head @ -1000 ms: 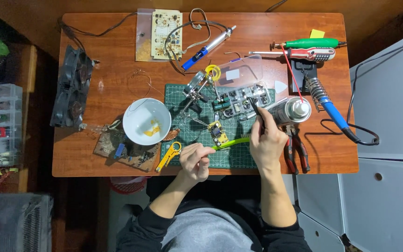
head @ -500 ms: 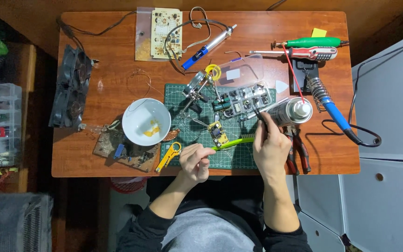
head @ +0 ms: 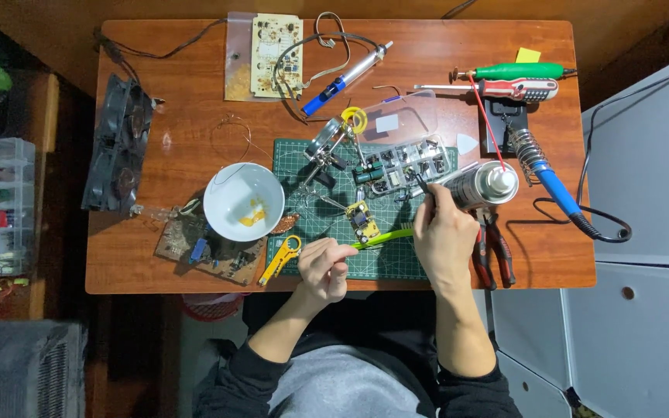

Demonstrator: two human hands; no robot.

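The left hand (head: 324,267) is closed on the near end of a green tool (head: 382,238) lying across the green cutting mat (head: 381,259) at the tabletop's (head: 180,131) near edge. The right hand (head: 443,236) pinches dark tweezers (head: 422,184), tips at the clear compartment box (head: 404,162) of small parts (lid open). A small yellow circuit board (head: 362,220) lies on the mat between both hands. A silver spray can (head: 482,184) lies just beside the right hand; a white bowl (head: 243,200) sits left of the mat.
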